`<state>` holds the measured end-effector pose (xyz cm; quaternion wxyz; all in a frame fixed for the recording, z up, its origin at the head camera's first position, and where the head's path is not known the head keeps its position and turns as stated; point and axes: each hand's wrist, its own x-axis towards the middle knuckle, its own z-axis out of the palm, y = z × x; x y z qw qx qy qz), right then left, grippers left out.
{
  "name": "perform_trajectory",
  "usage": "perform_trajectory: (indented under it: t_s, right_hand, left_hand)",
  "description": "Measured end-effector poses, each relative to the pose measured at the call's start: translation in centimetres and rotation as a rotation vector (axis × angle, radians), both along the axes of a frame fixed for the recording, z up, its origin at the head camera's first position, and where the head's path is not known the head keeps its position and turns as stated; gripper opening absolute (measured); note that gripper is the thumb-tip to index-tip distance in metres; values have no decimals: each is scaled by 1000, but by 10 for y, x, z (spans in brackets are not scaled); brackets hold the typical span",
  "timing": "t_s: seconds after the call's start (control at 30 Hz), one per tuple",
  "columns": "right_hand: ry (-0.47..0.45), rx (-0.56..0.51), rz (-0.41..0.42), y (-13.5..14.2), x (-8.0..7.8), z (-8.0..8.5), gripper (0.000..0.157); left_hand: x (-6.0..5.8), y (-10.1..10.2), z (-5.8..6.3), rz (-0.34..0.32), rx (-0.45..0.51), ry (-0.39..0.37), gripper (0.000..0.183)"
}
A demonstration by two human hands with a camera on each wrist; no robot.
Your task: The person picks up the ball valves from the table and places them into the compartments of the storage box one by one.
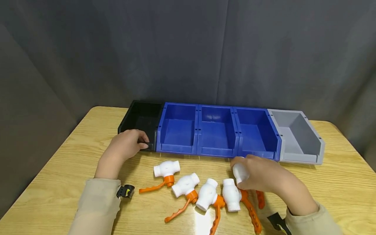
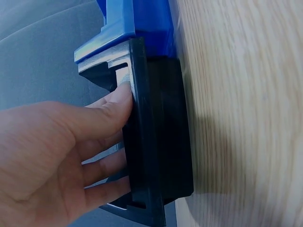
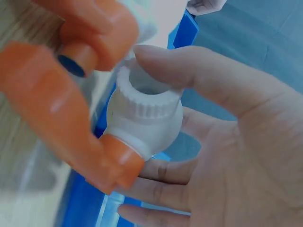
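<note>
My left hand [image 1: 126, 143] is at the front of the black bin [image 1: 144, 112]. In the left wrist view, its thumb lies on the front lip [image 2: 140, 137] and the other fingers reach inside, gripping the wall between them. My right hand [image 1: 261, 173] holds a white ball valve [image 1: 241, 173] with an orange lever handle [image 1: 260, 199], at the right end of a row of like valves. The right wrist view shows the thumb at the rim of the valve's threaded-looking white end [image 3: 147, 101], with fingers around the far side.
Several other white ball valves with orange levers lie on the wooden table [image 1: 73, 169], among them a leftmost valve [image 1: 166, 169] and a middle valve [image 1: 207, 195]. Behind them stand three blue bins [image 1: 177, 148] and a grey bin [image 1: 302, 158], joined in a row with the black one. A dark curtain [image 1: 188, 49] hangs behind.
</note>
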<state>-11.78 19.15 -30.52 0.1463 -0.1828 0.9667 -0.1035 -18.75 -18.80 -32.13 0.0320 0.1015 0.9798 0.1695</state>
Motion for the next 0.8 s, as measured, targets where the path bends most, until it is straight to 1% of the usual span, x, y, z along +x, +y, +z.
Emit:
perform_trajectory:
  t_s: [0.2, 0.4, 0.5, 0.63, 0.8]
  right_hand:
    - [-1, -14, 38, 7, 2, 10, 57]
    - [42, 3, 138, 22, -2, 24, 55]
    - [54, 22, 165, 29, -4, 29, 54]
    - [47, 57, 153, 40, -11, 35, 55]
    - [2, 84, 121, 57, -23, 41, 57]
  left_hand:
    - [1, 0, -2, -4, -9, 22, 10]
    - [0, 2, -2, -13, -6, 35, 8]
    - [0, 2, -3, -8, -5, 36, 7]
    - [0, 1, -4, -3, -8, 38, 7]
    - [-1, 1, -4, 3, -9, 27, 7]
